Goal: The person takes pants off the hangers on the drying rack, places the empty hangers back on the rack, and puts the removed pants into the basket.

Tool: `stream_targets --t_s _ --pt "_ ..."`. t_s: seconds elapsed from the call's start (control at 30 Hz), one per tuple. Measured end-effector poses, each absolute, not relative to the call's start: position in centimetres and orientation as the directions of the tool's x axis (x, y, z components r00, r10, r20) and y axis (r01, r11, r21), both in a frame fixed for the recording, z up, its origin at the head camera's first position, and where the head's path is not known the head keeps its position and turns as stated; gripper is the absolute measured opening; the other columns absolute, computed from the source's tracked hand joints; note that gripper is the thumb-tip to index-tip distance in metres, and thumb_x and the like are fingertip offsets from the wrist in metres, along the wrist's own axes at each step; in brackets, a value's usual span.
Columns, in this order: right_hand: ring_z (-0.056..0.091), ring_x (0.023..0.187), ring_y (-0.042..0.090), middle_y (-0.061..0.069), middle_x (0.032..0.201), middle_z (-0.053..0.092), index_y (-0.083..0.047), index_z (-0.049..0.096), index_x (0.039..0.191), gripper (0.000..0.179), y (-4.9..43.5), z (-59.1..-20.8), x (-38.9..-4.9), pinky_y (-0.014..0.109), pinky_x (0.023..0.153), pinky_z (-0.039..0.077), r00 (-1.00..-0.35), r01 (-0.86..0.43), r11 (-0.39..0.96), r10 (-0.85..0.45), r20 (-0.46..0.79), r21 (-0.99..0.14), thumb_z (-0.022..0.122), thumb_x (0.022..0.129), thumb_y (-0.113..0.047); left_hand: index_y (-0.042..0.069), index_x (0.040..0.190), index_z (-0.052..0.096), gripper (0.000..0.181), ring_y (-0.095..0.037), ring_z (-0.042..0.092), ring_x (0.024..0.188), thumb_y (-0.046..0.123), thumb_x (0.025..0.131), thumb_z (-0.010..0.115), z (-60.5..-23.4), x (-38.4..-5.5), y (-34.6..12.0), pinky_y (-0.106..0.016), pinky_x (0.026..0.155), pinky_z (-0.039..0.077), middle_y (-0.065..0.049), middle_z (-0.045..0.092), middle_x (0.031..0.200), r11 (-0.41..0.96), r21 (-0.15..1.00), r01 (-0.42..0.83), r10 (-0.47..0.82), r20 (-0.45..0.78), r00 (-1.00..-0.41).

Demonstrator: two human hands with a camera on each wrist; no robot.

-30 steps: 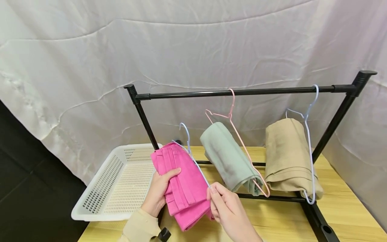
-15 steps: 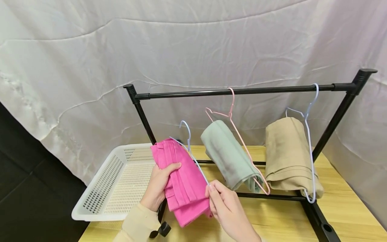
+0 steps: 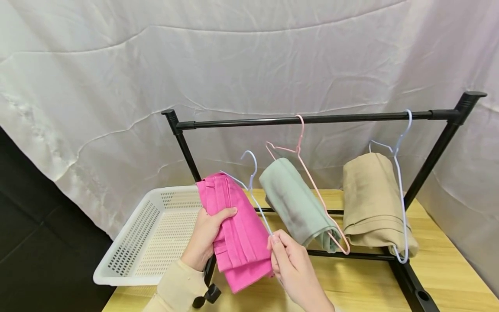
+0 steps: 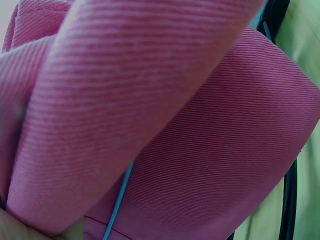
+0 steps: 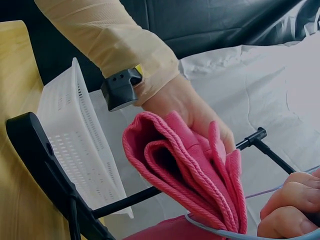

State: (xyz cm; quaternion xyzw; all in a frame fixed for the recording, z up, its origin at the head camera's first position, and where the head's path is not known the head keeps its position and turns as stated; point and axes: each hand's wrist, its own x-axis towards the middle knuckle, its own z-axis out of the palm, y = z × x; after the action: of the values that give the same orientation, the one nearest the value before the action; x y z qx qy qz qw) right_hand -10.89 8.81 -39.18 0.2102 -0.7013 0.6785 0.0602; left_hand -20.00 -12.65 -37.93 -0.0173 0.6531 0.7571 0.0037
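Note:
In the head view my left hand (image 3: 204, 238) grips a folded pink cloth garment (image 3: 238, 229), the thumb lying across its front. A light blue hanger (image 3: 255, 199) runs along the cloth's right side, its hook pointing up. My right hand (image 3: 294, 268) pinches the hanger's lower right end between thumb and fingers. The right wrist view shows the cloth's layered folds (image 5: 185, 165) edge-on, with the hanger wire (image 5: 240, 235) curving around their lower edge. Ribbed pink fabric (image 4: 120, 100) fills most of the left wrist view; a thin hanger wire (image 4: 119, 202) passes between its layers.
A black rack (image 3: 241, 122) stands on the wooden table (image 3: 331, 281). From its bar hang a pink hanger (image 3: 306, 169) with rolled pale green cloth (image 3: 292, 199) and a blue hanger (image 3: 401, 186) with khaki cloth (image 3: 370, 199). A white perforated basket (image 3: 128, 234) sits left.
The blue hanger's hook has shifted up and to the right. The pink cloth has risen slightly in my left hand; both hands keep their hold.

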Motion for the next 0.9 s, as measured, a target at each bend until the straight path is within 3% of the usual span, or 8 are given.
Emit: stream_targets --t_s 0.23,0.6,0.9 --pt "0.034 0.045 -0.008 0.006 0.056 0.039 -0.003 0.054 0.095 0.030 8.6 -39.5 -11.2 0.017 0.034 0.033 -0.886 -0.441 0.047 -0.180 0.426 -0.896 0.038 0.118 -0.015 0.001 0.127 0.057 0.042 -0.025 0.079 0.088 0.011 0.092 0.078 -37.1 -19.7 -12.5 -0.042 0.080 0.067 -0.010 0.075 0.102 -0.136 0.991 -0.006 0.011 -0.005 -1.000" --pt "0.037 0.045 -0.004 -0.007 0.056 0.043 -0.009 0.059 0.091 0.030 8.6 -39.3 -11.2 0.021 0.036 0.036 -0.929 -0.370 0.134 -0.052 0.366 -0.919 0.046 0.117 -0.019 0.001 0.125 0.058 0.041 -0.025 0.078 0.089 0.011 0.090 0.079 -36.0 -19.7 -12.5 -0.042 0.082 0.066 -0.011 0.075 0.102 -0.091 0.995 0.032 0.034 0.035 -0.999" --pt "0.040 0.046 -0.001 -0.006 0.055 0.045 -0.009 0.059 0.090 0.030 8.8 -39.1 -11.4 0.024 0.039 0.039 -0.933 -0.359 0.122 -0.010 0.361 -0.925 0.048 0.116 -0.020 0.003 0.128 0.056 0.044 -0.026 0.078 0.091 0.012 0.092 0.078 -35.1 -19.4 -12.8 -0.043 0.083 0.066 -0.012 0.074 0.107 -0.060 0.997 0.052 0.044 0.054 -0.998"
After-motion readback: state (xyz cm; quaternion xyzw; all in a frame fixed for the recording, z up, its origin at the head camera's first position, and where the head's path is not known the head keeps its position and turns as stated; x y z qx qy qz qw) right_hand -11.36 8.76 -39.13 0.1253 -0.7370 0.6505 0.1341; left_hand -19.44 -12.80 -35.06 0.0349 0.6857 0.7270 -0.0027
